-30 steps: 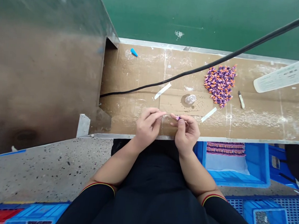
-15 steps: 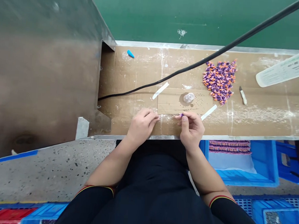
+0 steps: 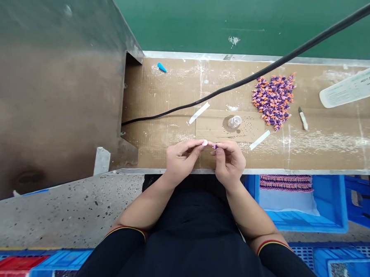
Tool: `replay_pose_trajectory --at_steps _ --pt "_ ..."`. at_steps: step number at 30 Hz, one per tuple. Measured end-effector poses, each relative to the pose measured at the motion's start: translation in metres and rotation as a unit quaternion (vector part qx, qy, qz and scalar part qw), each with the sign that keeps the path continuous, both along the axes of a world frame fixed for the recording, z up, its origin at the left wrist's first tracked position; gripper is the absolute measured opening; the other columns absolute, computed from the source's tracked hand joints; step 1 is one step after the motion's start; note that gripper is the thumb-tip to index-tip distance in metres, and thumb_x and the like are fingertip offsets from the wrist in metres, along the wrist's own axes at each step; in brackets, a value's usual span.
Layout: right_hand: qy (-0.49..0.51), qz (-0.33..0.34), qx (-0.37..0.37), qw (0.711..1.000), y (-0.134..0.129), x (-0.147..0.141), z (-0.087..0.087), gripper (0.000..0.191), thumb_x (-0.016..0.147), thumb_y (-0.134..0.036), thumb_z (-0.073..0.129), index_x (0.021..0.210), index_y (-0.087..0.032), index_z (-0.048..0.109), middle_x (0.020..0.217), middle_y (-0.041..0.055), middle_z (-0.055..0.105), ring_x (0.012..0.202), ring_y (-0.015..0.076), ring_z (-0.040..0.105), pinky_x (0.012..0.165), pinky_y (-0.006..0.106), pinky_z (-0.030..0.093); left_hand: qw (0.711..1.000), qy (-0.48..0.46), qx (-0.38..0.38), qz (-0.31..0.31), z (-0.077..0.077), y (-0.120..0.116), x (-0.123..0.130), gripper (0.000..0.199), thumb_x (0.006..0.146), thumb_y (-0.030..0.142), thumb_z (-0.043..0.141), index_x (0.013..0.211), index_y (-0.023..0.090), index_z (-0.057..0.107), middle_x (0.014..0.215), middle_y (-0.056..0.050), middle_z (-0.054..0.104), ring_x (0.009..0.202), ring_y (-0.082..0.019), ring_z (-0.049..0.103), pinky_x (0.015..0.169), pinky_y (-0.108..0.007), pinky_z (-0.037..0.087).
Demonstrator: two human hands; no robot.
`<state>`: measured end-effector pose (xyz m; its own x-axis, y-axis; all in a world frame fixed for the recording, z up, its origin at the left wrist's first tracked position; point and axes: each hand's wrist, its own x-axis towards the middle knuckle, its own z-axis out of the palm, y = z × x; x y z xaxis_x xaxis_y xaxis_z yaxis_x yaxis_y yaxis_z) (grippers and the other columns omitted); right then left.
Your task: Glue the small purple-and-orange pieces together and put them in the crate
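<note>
Between the thumb and fingertips of my left hand [image 3: 181, 157] is a small round white piece [image 3: 205, 143]. My right hand [image 3: 231, 160] pinches a small purple figure [image 3: 215, 146] with a bit of pink and white. The two pieces are held close together, just above the front part of the cardboard-covered bench [image 3: 153, 145]. Behind my hands a small clear cup [image 3: 234, 122] stands on a flat cardboard piece [image 3: 208, 129]. To its right lies a pile of similar purple, orange and pink figures [image 3: 274, 99].
A black cable [image 3: 225, 87] crosses over the bench. Two white strips [image 3: 199, 113] lie near the cardboard piece. A knife-like tool [image 3: 303, 119] and a white bottle [image 3: 352, 87] are at right, a blue cap [image 3: 161, 67] at left. A blue bin [image 3: 329, 200] stands below the bench.
My hands have come closer together. My left hand has moved right and now shows the white piece at its fingertips; my right hand has shifted slightly left with the purple figure.
</note>
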<state>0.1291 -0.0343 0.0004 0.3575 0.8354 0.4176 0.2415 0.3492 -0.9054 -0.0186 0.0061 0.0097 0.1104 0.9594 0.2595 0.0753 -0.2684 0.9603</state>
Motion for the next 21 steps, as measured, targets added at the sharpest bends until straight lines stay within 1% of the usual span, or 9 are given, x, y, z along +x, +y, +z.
replay_pose_trajectory --at_steps 4,6,8,11,13,15,17,19,21 --pt "-0.002 -0.017 0.004 1.000 -0.0002 0.0002 -0.0001 0.013 0.108 -0.022 0.060 0.114 -0.027 0.071 0.102 0.0028 0.075 0.074 0.0145 0.078 0.062 0.029 0.069 0.999 -0.025 -0.040 -0.003 -0.0023 -0.0004 0.0015 0.013 0.096 0.030 0.082 0.107 0.024 0.086 0.104 -0.005 0.085 0.093 -0.021 0.085 0.088 -0.033 0.072" --pt "-0.006 -0.005 0.003 1.000 -0.0003 -0.0002 -0.0004 0.013 0.108 -0.023 0.061 0.115 -0.027 0.072 0.102 0.0028 0.074 0.077 0.0157 0.078 0.061 0.029 0.070 0.999 -0.035 -0.029 -0.008 -0.0022 -0.0001 0.0027 0.010 0.097 0.030 0.082 0.105 0.025 0.086 0.101 -0.004 0.085 0.093 -0.021 0.085 0.088 -0.034 0.073" --pt "-0.003 0.014 0.006 1.000 -0.0004 -0.0006 -0.0006 0.016 0.107 -0.021 0.062 0.117 -0.028 0.072 0.102 0.0029 0.074 0.082 0.0165 0.079 0.062 0.029 0.071 0.999 -0.046 -0.024 0.008 -0.0015 0.0000 0.0046 0.010 0.097 0.028 0.082 0.106 0.026 0.086 0.099 -0.003 0.085 0.091 -0.020 0.085 0.087 -0.033 0.073" --pt "0.007 0.028 0.008 1.000 -0.0004 -0.0005 -0.0006 0.020 0.107 -0.018 0.062 0.118 -0.029 0.072 0.104 0.0024 0.073 0.083 0.0156 0.079 0.064 0.028 0.071 0.997 -0.052 -0.048 0.023 -0.0002 -0.0004 0.0074 0.022 0.097 0.031 0.082 0.117 0.024 0.084 0.100 -0.004 0.086 0.089 -0.019 0.085 0.084 -0.030 0.072" --pt "0.004 0.031 0.006 1.000 -0.0002 0.0002 -0.0001 0.018 0.108 -0.019 0.061 0.117 -0.029 0.072 0.104 0.0026 0.073 0.082 0.0155 0.079 0.064 0.029 0.071 0.997 -0.044 -0.060 0.012 0.0003 -0.0003 0.0080 0.022 0.097 0.034 0.081 0.116 0.023 0.084 0.101 -0.005 0.085 0.088 -0.020 0.084 0.083 -0.031 0.073" --pt "-0.002 0.037 0.007 0.999 0.0003 0.0011 0.0005 0.016 0.108 -0.020 0.060 0.117 -0.028 0.071 0.105 0.0034 0.075 0.083 0.0163 0.080 0.065 0.030 0.071 0.998 -0.028 -0.051 0.003 0.0004 0.0008 0.0072 0.014 0.098 0.032 0.080 0.107 0.023 0.086 0.100 -0.006 0.085 0.088 -0.020 0.084 0.083 -0.032 0.072" --pt "-0.009 0.041 0.010 0.999 0.0009 0.0021 0.0011 0.014 0.108 -0.021 0.060 0.115 -0.028 0.070 0.105 0.0040 0.076 0.086 0.0176 0.081 0.068 0.032 0.072 1.000 -0.008 -0.021 0.010 0.0001 0.0024 0.0057 0.010 0.099 0.029 0.079 0.102 0.025 0.087 0.099 -0.005 0.085 0.090 -0.019 0.084 0.084 -0.032 0.072" --pt "-0.016 0.041 0.008 0.999 0.0013 0.0027 0.0013 0.011 0.108 -0.022 0.061 0.112 -0.027 0.070 0.102 0.0039 0.077 0.089 0.0192 0.082 0.072 0.034 0.073 1.000 0.014 0.005 0.020 -0.0003 0.0035 0.0046 0.010 0.098 0.027 0.079 0.103 0.027 0.087 0.100 -0.005 0.085 0.092 -0.019 0.083 0.085 -0.032 0.071" --pt "-0.014 0.040 -0.003 0.999 0.0009 0.0023 0.0011 0.009 0.109 -0.025 0.061 0.111 -0.027 0.069 0.099 0.0040 0.076 0.091 0.0207 0.083 0.073 0.035 0.073 1.000 0.016 -0.005 0.024 -0.0009 0.0033 0.0050 0.010 0.097 0.029 0.080 0.104 0.027 0.088 0.102 -0.005 0.085 0.090 -0.019 0.083 0.083 -0.032 0.071"
